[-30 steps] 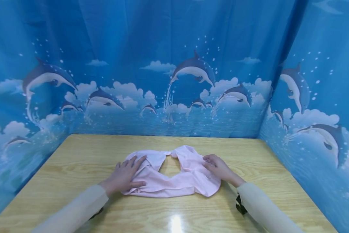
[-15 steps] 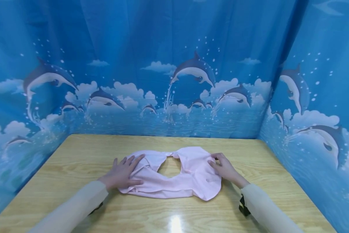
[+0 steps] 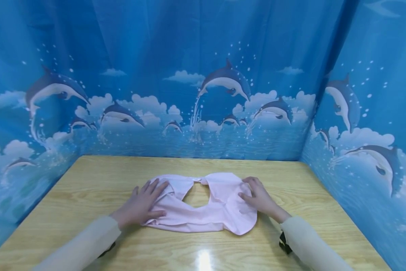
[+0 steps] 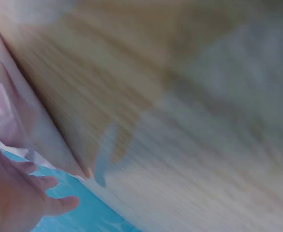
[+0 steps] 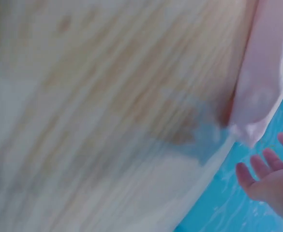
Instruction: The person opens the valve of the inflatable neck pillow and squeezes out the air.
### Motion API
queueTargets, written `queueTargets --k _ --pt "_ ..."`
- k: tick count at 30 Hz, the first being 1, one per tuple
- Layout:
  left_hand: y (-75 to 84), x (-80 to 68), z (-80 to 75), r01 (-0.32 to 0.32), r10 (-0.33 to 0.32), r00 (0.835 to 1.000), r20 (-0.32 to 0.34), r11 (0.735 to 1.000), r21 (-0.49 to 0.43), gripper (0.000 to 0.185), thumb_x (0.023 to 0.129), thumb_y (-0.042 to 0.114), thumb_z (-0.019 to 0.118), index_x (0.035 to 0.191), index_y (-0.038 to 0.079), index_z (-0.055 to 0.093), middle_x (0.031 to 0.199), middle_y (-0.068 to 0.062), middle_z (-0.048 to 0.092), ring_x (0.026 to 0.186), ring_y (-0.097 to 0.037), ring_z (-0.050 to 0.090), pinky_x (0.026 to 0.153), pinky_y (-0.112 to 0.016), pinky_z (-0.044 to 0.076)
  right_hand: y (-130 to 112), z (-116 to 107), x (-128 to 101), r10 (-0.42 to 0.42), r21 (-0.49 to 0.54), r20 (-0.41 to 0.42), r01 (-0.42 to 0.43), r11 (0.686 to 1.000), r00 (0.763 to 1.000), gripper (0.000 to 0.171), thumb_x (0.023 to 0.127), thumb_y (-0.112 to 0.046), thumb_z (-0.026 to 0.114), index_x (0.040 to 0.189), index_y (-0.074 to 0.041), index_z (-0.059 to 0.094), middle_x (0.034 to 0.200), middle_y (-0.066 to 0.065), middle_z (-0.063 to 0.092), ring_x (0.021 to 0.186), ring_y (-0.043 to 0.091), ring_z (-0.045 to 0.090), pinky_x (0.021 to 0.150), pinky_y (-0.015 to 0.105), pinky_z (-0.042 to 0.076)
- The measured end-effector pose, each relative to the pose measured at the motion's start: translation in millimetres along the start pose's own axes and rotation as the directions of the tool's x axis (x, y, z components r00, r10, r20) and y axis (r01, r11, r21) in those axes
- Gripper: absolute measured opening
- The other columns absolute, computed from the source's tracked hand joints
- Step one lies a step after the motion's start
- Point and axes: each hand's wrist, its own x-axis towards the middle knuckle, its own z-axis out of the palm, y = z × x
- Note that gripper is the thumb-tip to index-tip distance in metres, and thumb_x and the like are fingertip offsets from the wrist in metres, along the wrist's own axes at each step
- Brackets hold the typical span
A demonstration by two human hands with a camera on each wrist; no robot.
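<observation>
We press the pink garment (image 3: 203, 210) flat on the worktop (image 3: 87, 177), left hand (image 3: 140, 205) and right hand (image 3: 260, 197) fingers spread.

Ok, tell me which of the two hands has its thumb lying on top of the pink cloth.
The left hand: its thumb lies across the pink cloth's near edge, fingers spread flat. The right hand rests on the cloth's right edge, its thumb not clearly visible.

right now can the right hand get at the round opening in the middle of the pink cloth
Probably yes. The right hand rests flat on the crumpled pale pink cloth garment, just right of its round opening, and only flat fabric lies between them on the light wooden table.
</observation>
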Motion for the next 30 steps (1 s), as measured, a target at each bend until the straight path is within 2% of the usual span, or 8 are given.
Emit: queueTargets --k 3,7,11,13,16,21,26,30 --pt "4.4 -2.4 0.2 -0.059 0.059 0.998 -0.039 0.998 -0.005 0.088 0.077 0.066 0.053 0.146 0.025 0.018 0.149 -0.021 0.02 0.13 -0.05 0.024 0.095 -0.072 0.023 -11 2 -4 -0.062 0.024 0.016 0.061 0.998 0.998 0.055 0.081 -0.022 0.068 0.125 0.002 0.048 0.132 0.023 0.041 0.122 0.04 0.04 0.101 0.056 0.034" --pt "8.7 -5.0 0.1 -0.096 0.096 0.995 -0.035 0.995 -0.003 0.094 0.072 0.071 0.054 0.146 0.026 0.019 0.15 -0.023 0.016 0.13 -0.051 0.023 0.094 -0.072 0.024 -23 8 -9 -0.15 0.013 0.075 0.149 0.989 0.986 0.063 0.078 -0.028 0.07 0.13 -0.002 0.045 0.137 0.02 0.038 0.127 0.04 0.035 0.102 0.057 0.032" --pt "12.6 -8.8 -2.0 -0.068 0.069 0.997 0.036 0.998 -0.016 0.104 0.064 0.079 0.053 0.147 0.027 0.016 0.152 -0.021 0.008 0.133 -0.05 0.017 0.095 -0.072 0.023 -29 13 -13 -0.214 -0.003 0.167 0.217 0.976 0.962 0.074 0.075 -0.033 0.073 0.133 -0.001 0.041 0.14 0.02 0.036 0.128 0.039 0.035 0.103 0.055 0.032" --pt "14.8 -11.4 -3.4 -0.036 0.038 0.995 0.088 0.999 -0.029 0.11 0.059 0.082 0.052 0.147 0.03 0.012 0.153 -0.019 0.001 0.134 -0.049 0.012 0.097 -0.072 0.02 -30 15 -15 -0.212 -0.001 0.225 0.218 0.976 0.951 0.081 0.072 -0.037 0.074 0.134 -0.001 0.039 0.141 0.02 0.033 0.128 0.039 0.035 0.103 0.054 0.031" --pt "17.6 -15.5 -4.9 -0.017 0.024 0.991 0.131 0.998 -0.055 0.116 0.054 0.084 0.053 0.147 0.03 0.011 0.153 -0.018 -0.004 0.135 -0.05 0.008 0.097 -0.073 0.017 -30 16 -18 -0.18 0.001 0.306 0.189 0.982 0.935 0.09 0.068 -0.042 0.076 0.136 0.0 0.034 0.144 0.021 0.028 0.129 0.04 0.033 0.105 0.054 0.03" --pt "19.8 -21.2 -7.5 -0.034 0.049 0.987 0.154 0.995 -0.099 0.113 0.058 0.08 0.056 0.147 0.028 0.011 0.153 -0.018 -0.006 0.135 -0.051 0.006 0.097 -0.074 0.015 -31 15 -23 -0.135 -0.042 0.37 0.161 0.986 0.919 0.1 0.063 -0.048 0.076 0.139 -0.002 0.03 0.146 0.022 0.024 0.133 0.04 0.028 0.106 0.053 0.028" --pt "19.2 -22.0 -6.5 -0.084 0.095 0.989 0.113 0.991 -0.104 0.103 0.066 0.076 0.054 0.147 0.027 0.014 0.153 -0.017 -0.002 0.136 -0.048 0.005 0.098 -0.073 0.014 -32 14 -24 -0.145 -0.086 0.374 0.19 0.978 0.916 0.101 0.062 -0.052 0.076 0.139 -0.003 0.031 0.145 0.023 0.026 0.132 0.04 0.029 0.106 0.053 0.028" --pt "19.3 -19.1 -6.7 -0.106 0.113 0.992 0.061 0.988 -0.113 0.086 0.077 0.068 0.051 0.146 0.029 0.019 0.154 -0.014 0.003 0.137 -0.046 0.009 0.1 -0.071 0.013 -31 15 -23 -0.155 -0.087 0.36 0.198 0.976 0.92 0.095 0.069 -0.05 0.072 0.139 -0.001 0.03 0.145 0.023 0.027 0.133 0.039 0.027 0.107 0.052 0.026"
